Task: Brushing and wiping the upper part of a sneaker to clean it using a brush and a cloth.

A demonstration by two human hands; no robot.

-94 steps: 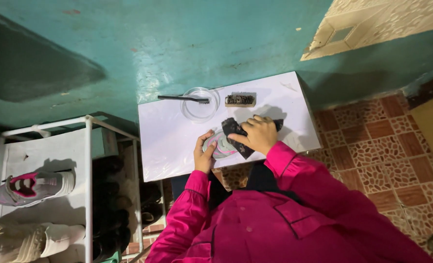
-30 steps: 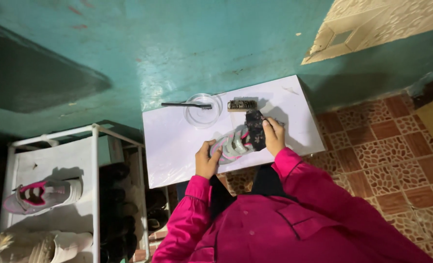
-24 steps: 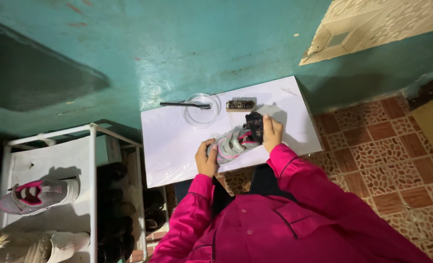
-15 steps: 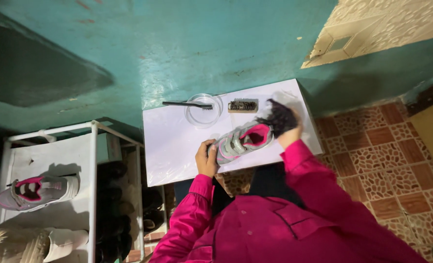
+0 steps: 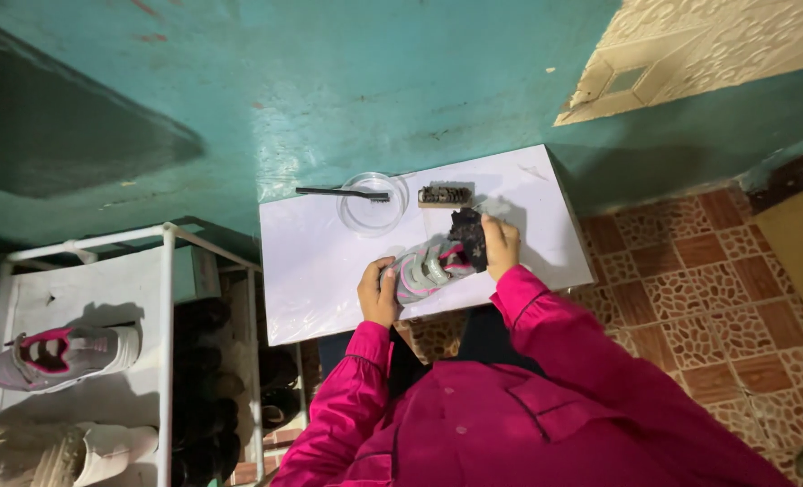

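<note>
On the small white table [image 5: 320,271] lies a grey and pink sneaker [image 5: 427,269]. My left hand [image 5: 379,293] grips it at its near end. My right hand [image 5: 499,245] holds a dark cloth [image 5: 469,236] pressed against the shoe's far end. Both arms are in bright pink sleeves.
A clear glass bowl [image 5: 370,206] with a thin black brush [image 5: 338,192] across it and a wooden scrub brush [image 5: 444,195] sit at the table's far edge. A white shoe rack [image 5: 162,316] at the left holds a matching sneaker [image 5: 63,353] and pale boots [image 5: 59,454]. The wall is teal and the floor tiled.
My right hand with the dark cloth has moved over the shoe, out to its far end, and now back onto it. The left hand has kept its hold.
</note>
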